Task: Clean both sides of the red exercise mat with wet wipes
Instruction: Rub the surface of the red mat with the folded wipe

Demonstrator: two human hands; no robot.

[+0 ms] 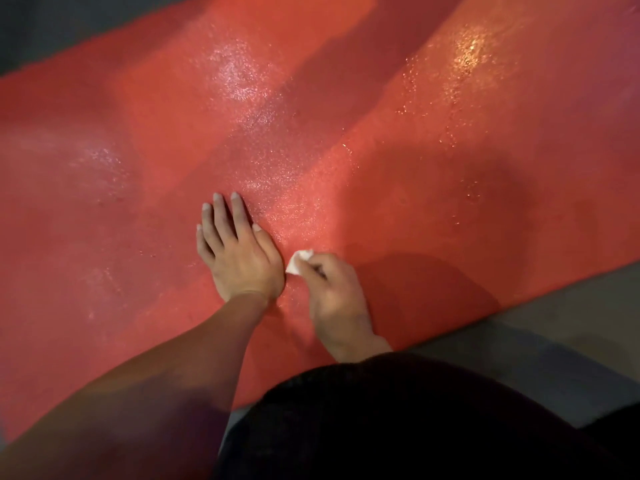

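The red mat [381,140] lay flat on a dark grey floor [571,327], running from lower left to upper right and filling most of the view. Its pebbled surface shone wet in patches, brightest at the upper middle and upper right, with broad bands of shadow across it.

The left hand [239,251] rested palm down on the mat near its near edge, fingers straight and slightly spread, gripping nothing. Just beside it, almost touching at the thumb, the right hand [332,289] was curled around a small white wipe [298,263], of which only a crumpled corner showed past the fingers, down against the mat.

Both forearms were bare. Dark clothing [415,420] filled the lower right of the view, over the near edge of the mat and the floor
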